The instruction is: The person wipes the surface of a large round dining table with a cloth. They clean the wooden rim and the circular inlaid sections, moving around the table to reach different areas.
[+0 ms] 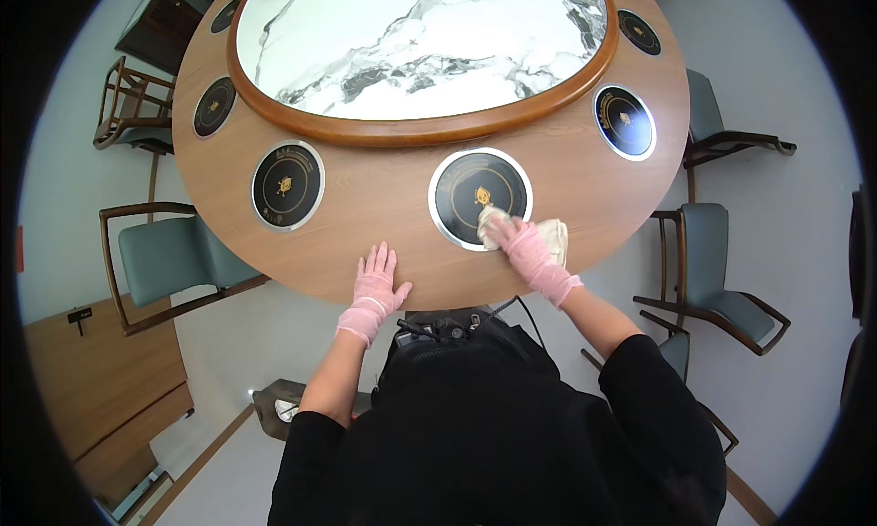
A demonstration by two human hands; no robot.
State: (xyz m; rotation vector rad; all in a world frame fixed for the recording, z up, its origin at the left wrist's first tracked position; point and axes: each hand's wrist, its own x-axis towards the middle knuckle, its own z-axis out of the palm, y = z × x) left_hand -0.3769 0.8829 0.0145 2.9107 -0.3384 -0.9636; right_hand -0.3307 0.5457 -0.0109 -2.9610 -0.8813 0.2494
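Note:
My right hand (519,245), in a pink disposable glove, grips a cream cloth (553,240). Part of the cloth lies on the lower right of a round black induction cooktop (458,195) with a silver rim and a gold emblem. The rest of it spreads past the hand onto the wooden round table (384,204). Also gloved in pink, my left hand (375,286) rests flat at the table's near edge, fingers spread and holding nothing. A second black cooktop (288,186) is set into the tabletop to the left of that hand.
A marble-patterned turntable (425,53) with a raised wooden rim stands mid-table. More cooktops, such as one at the right (624,122), surround it. Green-padded chairs stand left (168,259) and right (706,252). A wooden cabinet (116,368) is at lower left, and a dark bin (274,413) stands behind me.

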